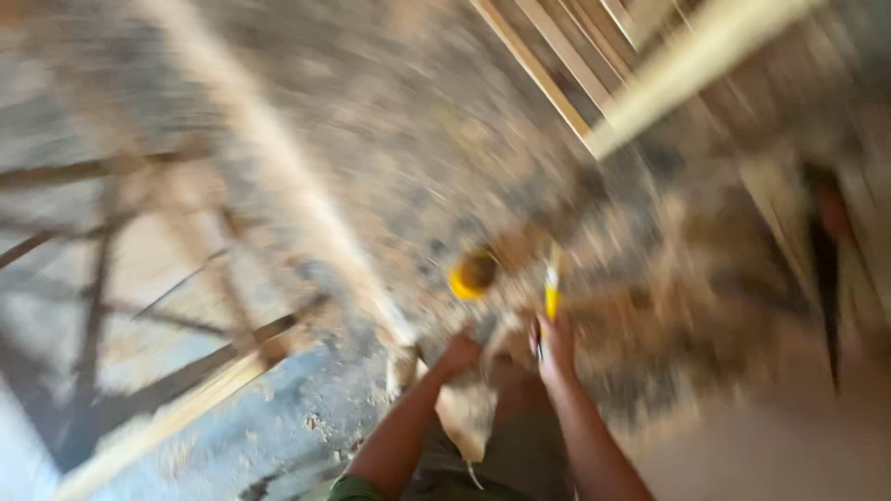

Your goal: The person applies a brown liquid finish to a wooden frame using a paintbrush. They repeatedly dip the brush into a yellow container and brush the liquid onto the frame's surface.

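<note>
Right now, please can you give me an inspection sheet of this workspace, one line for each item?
Surface: ground covered with what looks like wood shavings; the picture is heavily motion-blurred.
Job's things: yellow-handled tool in the right hand; pale wooden piece by the left hand, contact unclear.
Clutter: round yellow object just beyond the hands; kind cannot be told.
Hands: both bare, close together, low in the view; right closed on the tool, left grip unclear.
Cables: nothing seen.
Surroundings: wooden frame at left, long pale wooden slats at upper right, long light pole running diagonally.
</note>
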